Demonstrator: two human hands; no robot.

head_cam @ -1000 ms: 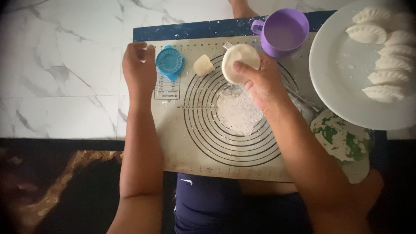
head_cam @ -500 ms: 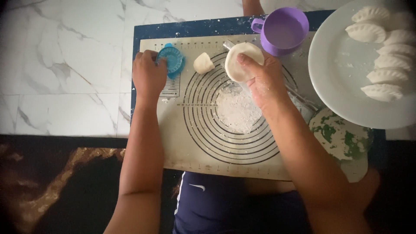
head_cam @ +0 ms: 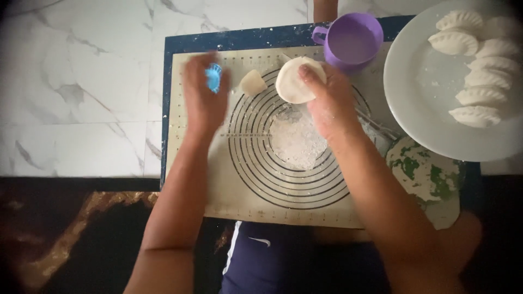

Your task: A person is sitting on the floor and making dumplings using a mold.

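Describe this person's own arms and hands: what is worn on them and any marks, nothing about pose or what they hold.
Both forearms are bare, with no sleeves in view. No watch, bracelet, glove or ring shows on either. The right hand has a dusting of white flour across its back and fingers. The left hand is motion-blurred, so fine detail such as flour or rings cannot be made out there.

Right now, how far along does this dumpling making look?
Done: six pleated white dumplings lie on the round white plate. In hand: the right hand holds a flat round dough wrapper, and the left hand grips a small blue plastic dumpling press. Left: a small lump of raw dough waits on the ringed beige pastry mat, and a bowl of green filling stands at its right.
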